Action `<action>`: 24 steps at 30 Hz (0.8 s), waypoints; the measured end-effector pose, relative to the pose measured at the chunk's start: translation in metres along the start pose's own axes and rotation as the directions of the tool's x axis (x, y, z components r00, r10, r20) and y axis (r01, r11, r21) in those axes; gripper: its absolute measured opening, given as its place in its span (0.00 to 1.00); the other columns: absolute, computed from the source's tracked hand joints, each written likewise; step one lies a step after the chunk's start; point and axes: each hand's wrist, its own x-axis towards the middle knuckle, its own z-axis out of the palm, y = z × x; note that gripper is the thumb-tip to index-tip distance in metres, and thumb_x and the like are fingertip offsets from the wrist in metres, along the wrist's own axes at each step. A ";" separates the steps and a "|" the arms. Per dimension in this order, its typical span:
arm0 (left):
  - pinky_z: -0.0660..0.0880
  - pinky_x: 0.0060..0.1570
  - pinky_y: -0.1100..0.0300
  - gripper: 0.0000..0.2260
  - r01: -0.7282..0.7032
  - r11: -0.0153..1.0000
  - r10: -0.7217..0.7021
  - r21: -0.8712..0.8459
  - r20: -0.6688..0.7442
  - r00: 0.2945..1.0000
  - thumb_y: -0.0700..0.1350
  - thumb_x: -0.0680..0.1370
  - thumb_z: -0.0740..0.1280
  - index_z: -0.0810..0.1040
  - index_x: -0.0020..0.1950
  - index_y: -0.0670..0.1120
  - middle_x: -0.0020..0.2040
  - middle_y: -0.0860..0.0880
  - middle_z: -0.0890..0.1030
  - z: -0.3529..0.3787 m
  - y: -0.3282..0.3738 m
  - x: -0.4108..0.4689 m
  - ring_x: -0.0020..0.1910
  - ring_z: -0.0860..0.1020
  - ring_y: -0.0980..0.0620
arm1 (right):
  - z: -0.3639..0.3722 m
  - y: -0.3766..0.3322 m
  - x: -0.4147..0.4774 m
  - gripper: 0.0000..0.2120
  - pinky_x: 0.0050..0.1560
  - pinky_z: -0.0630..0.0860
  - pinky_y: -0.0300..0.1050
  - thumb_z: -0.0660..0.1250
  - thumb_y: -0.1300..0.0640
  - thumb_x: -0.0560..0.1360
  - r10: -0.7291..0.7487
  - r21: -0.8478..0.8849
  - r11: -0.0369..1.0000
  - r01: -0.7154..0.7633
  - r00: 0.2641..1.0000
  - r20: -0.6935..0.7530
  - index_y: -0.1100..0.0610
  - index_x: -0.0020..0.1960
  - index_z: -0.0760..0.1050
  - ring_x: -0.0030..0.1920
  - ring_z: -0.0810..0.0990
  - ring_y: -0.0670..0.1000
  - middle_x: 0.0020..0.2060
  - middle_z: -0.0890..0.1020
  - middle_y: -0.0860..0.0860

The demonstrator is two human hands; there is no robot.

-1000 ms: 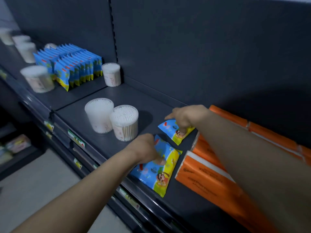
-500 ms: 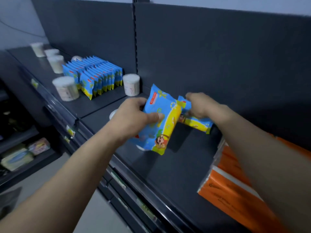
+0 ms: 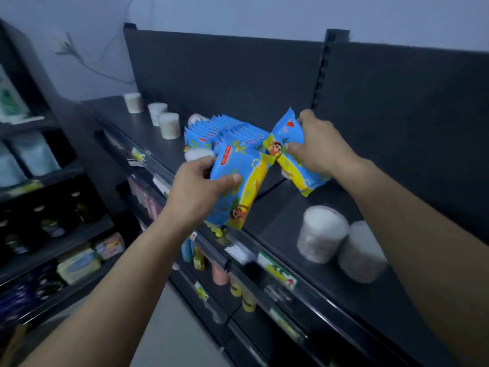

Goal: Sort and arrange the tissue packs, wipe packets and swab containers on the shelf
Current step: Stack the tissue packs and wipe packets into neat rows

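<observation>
head view: left hand (image 3: 197, 193) grips a glossy, crinkly blue-and-yellow wipe packet (image 3: 239, 181), thumb pressed on its face, long axis slanting down from upper left to lower right, above the dark metal shelf (image 3: 312, 282). right hand (image 3: 318, 145) clamps a second packet (image 3: 288, 152), tilted the opposite way; their upper corners nearly meet. below the right forearm stand two blurred round swab tubs (image 3: 321, 233).

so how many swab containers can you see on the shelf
6: three at the far left end, one behind the left-hand wipe packet, two near right. More may be hidden behind the packets.
</observation>
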 end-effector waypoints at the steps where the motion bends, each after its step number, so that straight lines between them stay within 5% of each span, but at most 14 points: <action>1: 0.77 0.35 0.61 0.04 -0.007 1.000 0.007 0.009 -0.012 1.000 0.38 0.71 0.72 0.81 0.45 0.42 0.39 0.45 0.83 -0.019 -0.005 0.007 0.34 0.79 0.54 | 0.010 -0.015 0.007 0.16 0.45 0.74 0.54 0.63 0.55 0.76 0.003 -0.015 1.000 -0.003 1.000 0.010 0.61 0.58 0.62 0.46 0.75 0.63 0.45 0.74 0.58; 4: 0.78 0.32 0.62 0.04 -0.005 1.000 0.006 0.024 -0.052 0.999 0.37 0.72 0.72 0.80 0.45 0.43 0.38 0.47 0.83 -0.065 -0.020 0.028 0.32 0.79 0.56 | 0.037 -0.050 0.027 0.15 0.40 0.70 0.51 0.60 0.54 0.77 0.015 -0.024 1.000 -0.014 0.999 0.038 0.60 0.58 0.60 0.42 0.74 0.61 0.42 0.73 0.57; 12: 0.79 0.44 0.48 0.06 0.029 0.999 -0.024 0.024 -0.186 0.982 0.41 0.75 0.69 0.78 0.51 0.43 0.44 0.44 0.83 -0.128 -0.055 0.097 0.41 0.81 0.45 | 0.084 -0.096 0.092 0.14 0.40 0.67 0.48 0.62 0.53 0.78 0.014 -0.042 0.999 -0.012 0.998 0.057 0.58 0.53 0.59 0.42 0.72 0.60 0.36 0.69 0.53; 17: 0.78 0.47 0.52 0.05 0.030 0.989 -0.002 0.148 -0.181 0.983 0.43 0.76 0.68 0.77 0.51 0.46 0.44 0.50 0.82 -0.148 -0.075 0.155 0.43 0.81 0.48 | 0.107 -0.103 0.148 0.17 0.42 0.69 0.50 0.63 0.53 0.78 -0.037 -0.123 0.991 0.042 0.998 0.040 0.59 0.62 0.63 0.45 0.74 0.60 0.43 0.71 0.56; 20: 0.77 0.43 0.56 0.04 0.001 0.969 0.041 0.247 -0.165 0.985 0.42 0.76 0.67 0.76 0.50 0.45 0.42 0.51 0.81 -0.155 -0.079 0.193 0.42 0.80 0.49 | 0.119 -0.102 0.183 0.15 0.44 0.71 0.50 0.63 0.55 0.77 -0.031 -0.139 0.989 0.043 0.996 0.085 0.59 0.61 0.65 0.48 0.75 0.61 0.48 0.75 0.58; 24: 0.77 0.46 0.49 0.04 -0.042 0.948 0.071 0.315 -0.080 0.994 0.41 0.74 0.70 0.78 0.48 0.43 0.44 0.43 0.82 -0.160 -0.085 0.241 0.42 0.80 0.47 | 0.133 -0.099 0.220 0.13 0.48 0.72 0.49 0.63 0.56 0.74 -0.037 -0.145 0.988 0.061 0.986 0.164 0.58 0.56 0.68 0.52 0.75 0.60 0.53 0.76 0.58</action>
